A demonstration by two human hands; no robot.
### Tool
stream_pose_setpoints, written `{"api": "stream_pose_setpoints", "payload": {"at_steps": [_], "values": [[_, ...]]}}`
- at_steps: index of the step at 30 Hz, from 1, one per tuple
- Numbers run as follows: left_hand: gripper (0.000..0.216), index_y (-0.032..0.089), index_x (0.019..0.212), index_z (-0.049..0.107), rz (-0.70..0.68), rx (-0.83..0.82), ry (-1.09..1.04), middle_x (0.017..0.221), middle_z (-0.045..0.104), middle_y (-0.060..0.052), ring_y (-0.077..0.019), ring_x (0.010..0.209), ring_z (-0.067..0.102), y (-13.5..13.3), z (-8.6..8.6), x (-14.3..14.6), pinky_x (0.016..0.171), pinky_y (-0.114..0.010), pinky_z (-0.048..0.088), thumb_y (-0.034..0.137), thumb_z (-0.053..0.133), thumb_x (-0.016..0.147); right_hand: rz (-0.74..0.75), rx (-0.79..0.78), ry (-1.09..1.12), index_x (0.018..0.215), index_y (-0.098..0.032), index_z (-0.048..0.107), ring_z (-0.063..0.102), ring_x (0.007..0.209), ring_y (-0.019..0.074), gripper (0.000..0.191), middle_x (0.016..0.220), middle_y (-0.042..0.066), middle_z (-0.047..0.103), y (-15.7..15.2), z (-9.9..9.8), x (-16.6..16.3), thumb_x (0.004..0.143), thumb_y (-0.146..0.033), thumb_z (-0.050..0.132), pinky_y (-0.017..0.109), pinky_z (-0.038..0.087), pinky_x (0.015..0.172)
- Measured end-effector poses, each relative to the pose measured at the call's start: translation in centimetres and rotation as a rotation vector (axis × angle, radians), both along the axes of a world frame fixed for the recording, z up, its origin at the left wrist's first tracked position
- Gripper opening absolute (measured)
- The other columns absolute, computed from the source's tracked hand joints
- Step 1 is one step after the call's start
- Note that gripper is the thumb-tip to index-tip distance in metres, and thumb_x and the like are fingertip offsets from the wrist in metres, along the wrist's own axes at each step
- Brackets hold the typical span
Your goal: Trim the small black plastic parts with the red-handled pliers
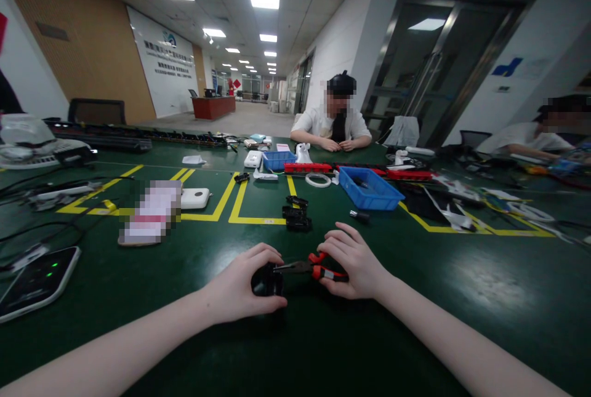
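Wrapped round a small black rounded part (268,281), my left hand (244,280) keeps it low over the green table (194,348). What exactly the part is, I cannot make out. My right hand (353,261) grips red-handled needle-nose pliers (300,266), whose tips point left and meet the upper right side of the black part. Whether the jaws are closed on it is too small to tell. Beyond my hands lie several black parts (296,215) in a short stack, and a black cylinder (359,216) rests to their right.
A blue bin (369,191) stands beyond my right hand, with red strips (308,168) behind it. To the left are a phone (152,209), a white power bank (194,198) and a device with green lights (39,280). A co-worker (335,117) sits across the table.
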State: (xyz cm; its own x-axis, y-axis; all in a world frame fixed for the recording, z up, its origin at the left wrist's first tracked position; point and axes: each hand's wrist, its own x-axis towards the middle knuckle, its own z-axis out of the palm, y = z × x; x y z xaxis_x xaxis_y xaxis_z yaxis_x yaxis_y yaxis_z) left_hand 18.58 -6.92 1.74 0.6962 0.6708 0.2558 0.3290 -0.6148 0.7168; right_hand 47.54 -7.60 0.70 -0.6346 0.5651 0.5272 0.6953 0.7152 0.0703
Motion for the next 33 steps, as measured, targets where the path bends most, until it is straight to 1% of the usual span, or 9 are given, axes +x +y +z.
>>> {"api": "stream_pose_setpoints", "payload": {"at_steps": [6, 19, 23, 27, 33], "values": [[0.041, 0.022, 0.111, 0.061, -0.015, 0.021, 0.022, 0.117, 0.061, -0.008, -0.0270, 0.108, 0.061, 0.01, 0.00, 0.00, 0.095, -0.044, 0.051, 0.030, 0.078, 0.074, 0.024, -0.010, 0.009, 0.107, -0.018, 0.060, 0.065, 0.086, 0.0231, 0.037, 0.092, 0.007, 0.068, 0.01, 0.03, -0.02, 0.080, -0.043, 0.059, 0.056, 0.031, 0.111], [0.041, 0.022, 0.111, 0.061, -0.015, 0.030, 0.004, 0.117, 0.060, -0.008, -0.0264, 0.107, 0.060, 0.00, -0.12, 0.06, 0.094, -0.042, 0.051, 0.030, 0.078, 0.075, 0.045, -0.041, 0.021, 0.113, -0.017, 0.057, 0.066, 0.091, 0.0227, 0.041, 0.097, 0.008, 0.068, 0.09, -0.04, 0.15, 0.080, -0.040, 0.062, 0.054, 0.033, 0.111], [0.042, 0.022, 0.111, 0.060, -0.018, 0.045, -0.009, 0.118, 0.060, -0.008, -0.0267, 0.108, 0.060, 0.00, -0.29, 0.07, 0.095, -0.043, 0.051, 0.030, 0.078, 0.074, 0.039, -0.041, 0.001, 0.112, -0.017, 0.057, 0.066, 0.092, 0.0227, 0.040, 0.098, 0.008, 0.068, 0.03, -0.06, 0.17, 0.080, -0.040, 0.063, 0.050, 0.037, 0.107], [0.044, 0.023, 0.114, 0.060, -0.021, 0.057, -0.016, 0.121, 0.059, -0.009, -0.0278, 0.111, 0.059, -0.04, -0.37, 0.00, 0.097, -0.045, 0.050, 0.030, 0.078, 0.074, 0.038, -0.040, -0.006, 0.110, -0.017, 0.057, 0.065, 0.090, 0.0230, 0.038, 0.098, 0.009, 0.068, -0.01, -0.20, 0.18, 0.081, -0.041, 0.061, 0.046, 0.043, 0.099], [0.043, 0.023, 0.115, 0.060, -0.029, 0.034, 0.002, 0.124, 0.057, -0.009, -0.0276, 0.115, 0.058, -0.13, -0.09, -0.11, 0.099, -0.045, 0.049, 0.029, 0.076, 0.076, 0.047, -0.031, 0.002, 0.110, -0.016, 0.057, 0.064, 0.088, 0.0231, 0.038, 0.097, 0.009, 0.068, 0.08, -0.31, 0.13, 0.081, -0.041, 0.061, 0.045, 0.043, 0.094]]}}
